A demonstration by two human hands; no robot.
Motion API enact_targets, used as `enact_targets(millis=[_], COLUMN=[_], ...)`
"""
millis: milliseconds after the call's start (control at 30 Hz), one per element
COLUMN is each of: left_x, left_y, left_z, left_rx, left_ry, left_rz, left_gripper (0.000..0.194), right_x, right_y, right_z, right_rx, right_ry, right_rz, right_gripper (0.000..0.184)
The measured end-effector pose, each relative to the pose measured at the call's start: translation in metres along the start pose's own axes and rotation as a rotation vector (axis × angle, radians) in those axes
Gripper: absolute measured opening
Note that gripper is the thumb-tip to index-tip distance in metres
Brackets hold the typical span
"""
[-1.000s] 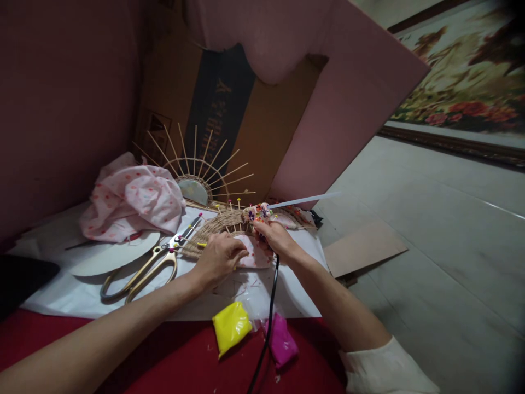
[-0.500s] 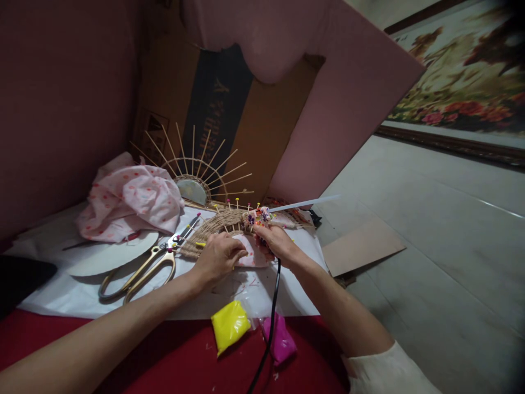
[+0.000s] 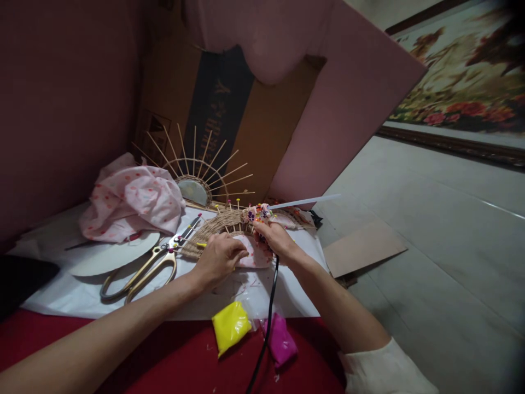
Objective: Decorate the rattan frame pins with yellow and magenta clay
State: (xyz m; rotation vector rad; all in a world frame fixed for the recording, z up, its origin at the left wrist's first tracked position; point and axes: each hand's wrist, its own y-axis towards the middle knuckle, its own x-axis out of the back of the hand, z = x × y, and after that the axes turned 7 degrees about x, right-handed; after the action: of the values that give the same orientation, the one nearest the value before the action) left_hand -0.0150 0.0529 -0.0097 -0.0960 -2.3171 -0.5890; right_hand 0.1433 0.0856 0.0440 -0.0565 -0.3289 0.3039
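Observation:
My right hand (image 3: 275, 236) is wrapped round a glue gun (image 3: 256, 212) covered in flowered cloth, with a pale glue stick (image 3: 305, 201) poking out and a black cord (image 3: 268, 323) hanging down. The gun's nozzle is hidden. Before it lies a half-round piece woven from brown twine (image 3: 209, 230) on thin sticks, with coloured ball-ended tips along its outer edge. My left hand (image 3: 221, 256) is closed at its inner edge, beside a pink dotted fabric panel (image 3: 253, 253); what its fingertips pinch is hidden.
Gold-handled scissors (image 3: 150, 268) and a white disc (image 3: 115, 255) lie left, by crumpled dotted cloth (image 3: 133, 205). A stick sunburst frame (image 3: 194, 175) leans on a cardboard box (image 3: 274, 120). Yellow (image 3: 231, 326) and magenta packets (image 3: 281, 342) lie in front. Cardboard (image 3: 363, 249) lies right.
The view has shifted very slightly. Both hands stay in almost the same place, and the glue gun is still in my right hand.

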Motion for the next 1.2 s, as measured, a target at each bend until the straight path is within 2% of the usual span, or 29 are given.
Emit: enact_targets(millis=[1200], left_x=[0.000], left_y=[-0.001], left_z=[-0.001], left_rx=[-0.008], left_ry=[0.037], left_rz=[-0.010], left_gripper=[0.012], right_x=[-0.002], right_y=[-0.007], right_z=[-0.002], right_rx=[-0.029], right_ry=[-0.019], right_rz=[0.013], right_gripper=[0.035])
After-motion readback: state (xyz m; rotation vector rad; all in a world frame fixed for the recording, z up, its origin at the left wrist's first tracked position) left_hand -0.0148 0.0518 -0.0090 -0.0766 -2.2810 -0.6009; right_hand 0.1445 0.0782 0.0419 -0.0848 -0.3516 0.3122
